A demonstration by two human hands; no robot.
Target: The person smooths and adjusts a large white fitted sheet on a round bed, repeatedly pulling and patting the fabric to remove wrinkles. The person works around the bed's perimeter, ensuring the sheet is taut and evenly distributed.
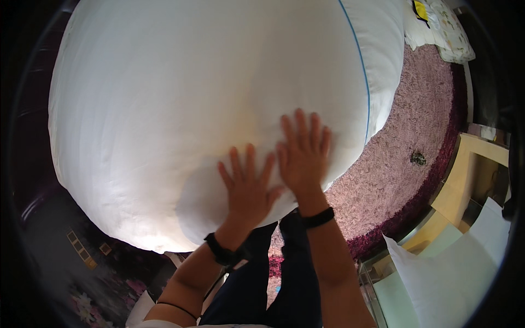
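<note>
In front of me spreads what looks like a mattress in a white sheet (pixel 172 90), its surface mostly smooth. A thin blue line of piping (pixel 362 74) runs down its right side. My left hand (pixel 248 188) lies over the near part of the sheet, palm down with fingers spread. Slightly farther and to the right, my right hand (pixel 304 156) is also palm down on or just above the sheet, its fingers a little apart and blurred. Neither hand grips anything. Dark bands circle both wrists.
A pink rug (pixel 393 172) with a dark magenta border curves along the right. On it lies a small dark object (pixel 418 158). Beyond are a light wooden furniture piece (pixel 451 197) and white sheet-like panels (pixel 447 274). Patterned bedding (pixel 455 37) with a yellow item (pixel 420 11) sits far right.
</note>
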